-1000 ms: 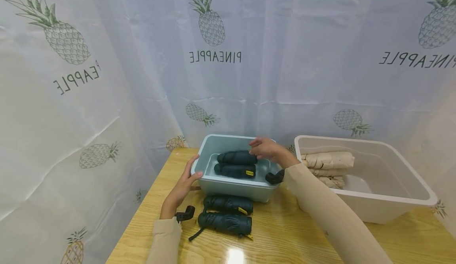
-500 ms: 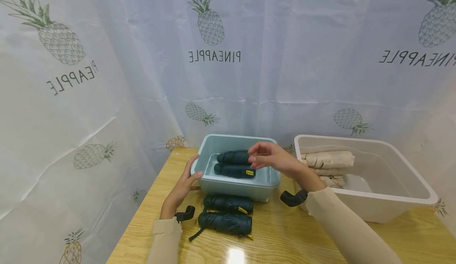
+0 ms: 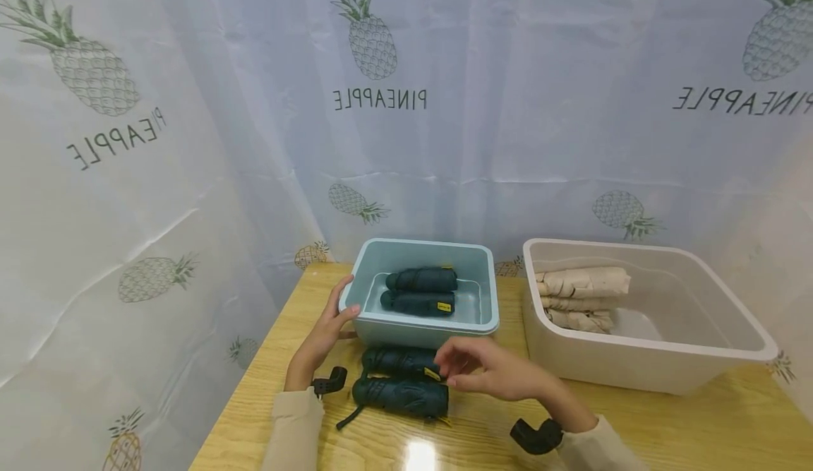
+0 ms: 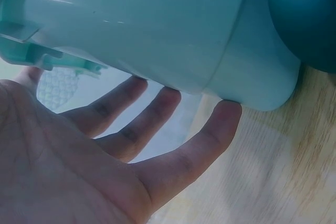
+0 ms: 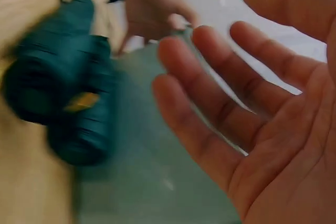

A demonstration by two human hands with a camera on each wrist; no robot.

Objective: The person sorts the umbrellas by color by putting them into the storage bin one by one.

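Observation:
Two dark green folded umbrellas lie side by side in a light blue bin [image 3: 419, 333]: one at the back [image 3: 422, 279] and one in front with a yellow tag [image 3: 416, 303]. My left hand [image 3: 327, 326] touches the bin's left front corner, thumb at the rim and fingers spread against the outer wall [image 4: 157, 40]. Before the bin, two more dark green umbrellas rest on the table, a farther umbrella [image 3: 400, 362] and a nearer umbrella [image 3: 401, 397]. At their right ends hovers my right hand [image 3: 492, 368], loosely curved and holding nothing.
A larger off-white bin [image 3: 654, 365] stands on the wooden table [image 3: 495, 432] to the right. Several beige rolled bundles [image 3: 587, 282] lie along its left side. A pineapple-print curtain [image 3: 495, 139] hangs behind both bins.
My right hand has come out from above the blue bin, down and toward me, to the umbrellas on the table. The left hand has stayed at the bin's corner.

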